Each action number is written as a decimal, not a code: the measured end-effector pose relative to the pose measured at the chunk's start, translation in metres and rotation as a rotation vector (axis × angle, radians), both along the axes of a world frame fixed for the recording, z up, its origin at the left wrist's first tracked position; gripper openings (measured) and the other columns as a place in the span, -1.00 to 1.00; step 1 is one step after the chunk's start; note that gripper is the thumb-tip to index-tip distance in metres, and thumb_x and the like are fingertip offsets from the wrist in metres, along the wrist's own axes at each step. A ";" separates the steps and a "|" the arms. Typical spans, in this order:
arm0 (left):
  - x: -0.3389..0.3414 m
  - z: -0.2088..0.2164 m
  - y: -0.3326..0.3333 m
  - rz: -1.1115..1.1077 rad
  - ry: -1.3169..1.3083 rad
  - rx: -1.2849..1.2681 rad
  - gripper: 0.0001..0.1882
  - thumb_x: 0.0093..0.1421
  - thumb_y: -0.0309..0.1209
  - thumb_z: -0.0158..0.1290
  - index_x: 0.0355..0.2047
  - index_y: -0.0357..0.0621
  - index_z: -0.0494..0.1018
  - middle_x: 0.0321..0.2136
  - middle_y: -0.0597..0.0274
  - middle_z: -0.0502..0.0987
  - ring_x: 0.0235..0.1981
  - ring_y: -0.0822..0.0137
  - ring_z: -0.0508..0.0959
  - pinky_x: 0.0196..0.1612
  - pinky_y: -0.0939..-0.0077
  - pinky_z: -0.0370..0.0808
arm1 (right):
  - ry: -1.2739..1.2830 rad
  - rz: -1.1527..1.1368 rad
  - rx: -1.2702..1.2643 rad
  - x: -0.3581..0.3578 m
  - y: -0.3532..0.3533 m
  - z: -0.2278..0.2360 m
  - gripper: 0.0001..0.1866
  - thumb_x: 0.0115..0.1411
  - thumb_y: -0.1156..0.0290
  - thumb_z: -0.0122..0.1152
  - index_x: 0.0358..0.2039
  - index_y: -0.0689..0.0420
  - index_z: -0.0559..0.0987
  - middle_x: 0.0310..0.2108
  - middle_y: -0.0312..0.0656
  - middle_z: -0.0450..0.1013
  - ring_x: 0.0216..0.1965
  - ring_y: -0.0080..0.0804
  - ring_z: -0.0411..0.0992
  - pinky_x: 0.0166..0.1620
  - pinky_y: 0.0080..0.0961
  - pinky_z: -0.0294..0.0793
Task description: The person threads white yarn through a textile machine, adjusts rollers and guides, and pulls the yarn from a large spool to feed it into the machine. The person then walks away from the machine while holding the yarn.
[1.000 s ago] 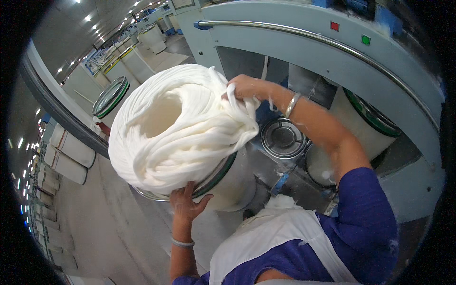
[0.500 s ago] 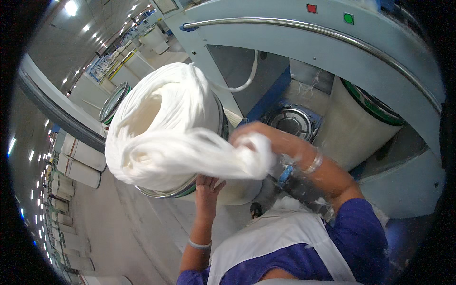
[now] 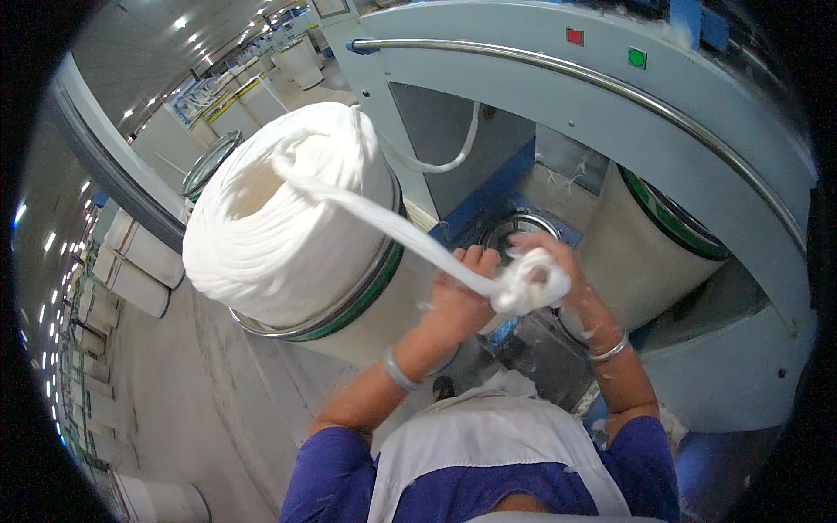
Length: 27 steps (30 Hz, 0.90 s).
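A tall sliver can [image 3: 401,305] with a green band and metal rim stands in front of me at the left. Thick coils of white fibre sliver [image 3: 288,253] rise above its rim around a hollow middle. From the coils a loose strand [image 3: 384,218] stretches across to my hands. My left hand [image 3: 466,296] is closed on that strand, fingers curled over it. Close beside it, my right hand [image 3: 567,261], slightly blurred, grips a bunched end of the sliver [image 3: 532,283]. The bunch hides part of the right fingers.
A pale blue machine with a steel handrail [image 3: 593,74] spans the far right. Under it are a round metal turntable [image 3: 519,228] and another can [image 3: 654,253]. More cans [image 3: 131,279] line the left. A dark curved bar [image 3: 113,174] crosses the left side.
My left hand has risen from beside the can rim to the strand. My right hand has moved right with the bunch. The wide blurred loop over the can is now one narrow strand.
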<state>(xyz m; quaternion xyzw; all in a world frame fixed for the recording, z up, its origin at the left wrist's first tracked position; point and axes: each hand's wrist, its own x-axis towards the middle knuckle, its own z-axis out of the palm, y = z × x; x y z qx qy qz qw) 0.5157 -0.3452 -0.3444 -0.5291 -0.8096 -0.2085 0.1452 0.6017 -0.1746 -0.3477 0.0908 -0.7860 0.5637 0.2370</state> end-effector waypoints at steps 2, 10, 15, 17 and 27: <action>0.017 -0.012 0.003 0.073 0.100 -0.111 -0.58 -0.06 -0.26 0.20 -0.18 -0.11 0.40 -0.22 0.00 0.41 -0.15 0.02 0.43 -0.16 0.14 0.41 | 0.002 -0.073 0.252 -0.008 -0.021 0.007 -0.41 -0.12 0.11 0.42 -0.10 0.15 0.52 -0.13 -0.01 0.49 -0.12 -0.18 0.48 -0.05 -0.31 0.43; 0.016 -0.025 -0.089 -0.267 -1.187 0.231 -0.33 0.04 -0.34 0.27 0.13 -0.23 0.26 -0.01 0.20 0.43 0.11 0.33 0.33 0.17 0.37 0.25 | 0.066 0.067 -0.041 -0.104 -0.045 0.046 -0.73 0.19 0.24 0.17 -0.45 0.21 0.52 -0.58 -0.36 0.37 -0.49 -0.64 0.28 -0.41 -0.55 0.33; 0.007 -0.033 -0.130 -0.041 -1.265 0.319 -0.37 0.13 -0.39 0.19 0.18 -0.21 0.23 -0.03 0.15 0.43 0.03 0.33 0.41 0.14 0.37 0.29 | -0.251 -0.045 0.188 -0.200 -0.095 0.087 -0.57 0.10 0.05 0.26 -0.50 0.24 0.59 -0.51 -0.09 0.53 -0.44 -0.31 0.49 -0.27 -0.27 0.45; 0.000 -0.033 -0.149 -0.035 -1.213 0.363 -0.39 0.13 -0.42 0.17 0.18 -0.20 0.23 -0.02 0.14 0.43 0.02 0.30 0.43 0.14 0.36 0.29 | -0.197 0.055 0.069 -0.210 -0.102 0.090 -0.56 0.11 0.03 0.25 -0.48 0.24 0.61 -0.51 -0.09 0.53 -0.45 -0.31 0.49 -0.27 -0.27 0.45; -0.053 -0.011 -0.116 -0.128 -1.716 0.658 -0.05 0.13 0.19 -0.01 0.30 -0.20 -0.06 0.16 -0.12 0.23 0.14 0.08 0.30 0.15 0.14 0.24 | -0.282 0.333 -0.275 -0.074 -0.020 0.020 -0.68 0.16 0.19 0.23 -0.51 0.21 0.62 -0.63 -0.39 0.44 -0.60 -0.71 0.32 -0.53 -0.66 0.30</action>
